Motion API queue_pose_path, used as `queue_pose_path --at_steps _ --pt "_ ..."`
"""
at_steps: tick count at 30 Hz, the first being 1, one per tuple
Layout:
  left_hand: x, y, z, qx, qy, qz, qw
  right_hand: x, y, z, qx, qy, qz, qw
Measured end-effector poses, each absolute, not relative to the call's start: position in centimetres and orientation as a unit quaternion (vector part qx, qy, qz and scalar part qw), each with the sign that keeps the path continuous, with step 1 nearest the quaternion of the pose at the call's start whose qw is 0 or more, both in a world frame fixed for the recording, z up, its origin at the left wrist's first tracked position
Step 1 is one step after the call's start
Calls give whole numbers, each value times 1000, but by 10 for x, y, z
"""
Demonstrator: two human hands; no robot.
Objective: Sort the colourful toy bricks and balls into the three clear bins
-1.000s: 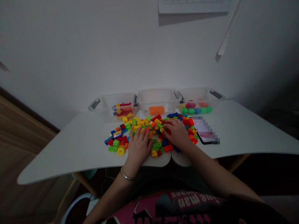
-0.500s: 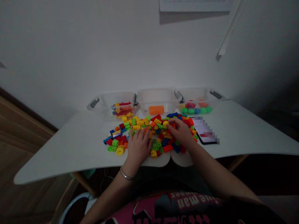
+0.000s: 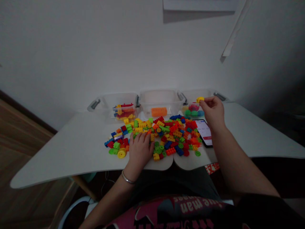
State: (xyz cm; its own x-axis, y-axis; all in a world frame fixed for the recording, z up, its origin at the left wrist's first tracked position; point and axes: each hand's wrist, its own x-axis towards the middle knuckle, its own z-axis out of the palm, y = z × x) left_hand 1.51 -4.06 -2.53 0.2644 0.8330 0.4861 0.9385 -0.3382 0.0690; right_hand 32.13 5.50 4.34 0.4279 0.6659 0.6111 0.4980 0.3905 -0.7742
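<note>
A heap of mixed toy building bricks (image 3: 170, 143) in red, yellow, green, blue and orange spreads over the white table. My left hand (image 3: 141, 147) lies palm down on the left part of this heap, its fingers stretched out over the bricks. Raised over the right clear plastic box (image 3: 207, 93), my right hand (image 3: 214, 113) pinches a small yellow toy piece (image 3: 200, 100) between thumb and fingertips. Round red, green and blue pieces (image 3: 194, 113) show inside that box, partly hidden behind my right hand.
The left clear box (image 3: 107, 101) holds several colourful pieces. In the middle box (image 3: 162, 95) lies an orange block (image 3: 159, 112). A phone (image 3: 204, 132) lies right of the heap, partly behind my right forearm. The white table (image 3: 71, 152) meets the wall behind the boxes.
My right hand has lifted away from the heap, up and to the right, carrying the yellow piece over the right box. My left hand has stayed nearly in place.
</note>
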Motion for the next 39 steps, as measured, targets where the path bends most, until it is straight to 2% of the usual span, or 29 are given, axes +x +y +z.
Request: queue_pose_path --at_steps 3,8,15,23,28,35,39 --pt "14 -40 -26 -784 -567 -226 114 338 71 52 -603 -529 -17 597" --pt "12 -37 -30 -786 -562 -230 116 347 93 49 -676 -538 -66 499" --pt "12 -36 -31 -787 -560 -231 118 343 106 39 -741 -537 -47 401" --pt "14 -36 -30 -788 -559 -233 113 341 100 33 -743 -569 -112 334" --pt "13 -36 -31 -787 -559 -233 119 345 103 30 -734 -574 -117 344" --pt "13 -34 -32 -787 -564 -225 110 340 87 41 -626 -569 -120 519" --pt "14 -34 -33 -786 -562 -232 110 323 57 43 -562 -597 -73 567"
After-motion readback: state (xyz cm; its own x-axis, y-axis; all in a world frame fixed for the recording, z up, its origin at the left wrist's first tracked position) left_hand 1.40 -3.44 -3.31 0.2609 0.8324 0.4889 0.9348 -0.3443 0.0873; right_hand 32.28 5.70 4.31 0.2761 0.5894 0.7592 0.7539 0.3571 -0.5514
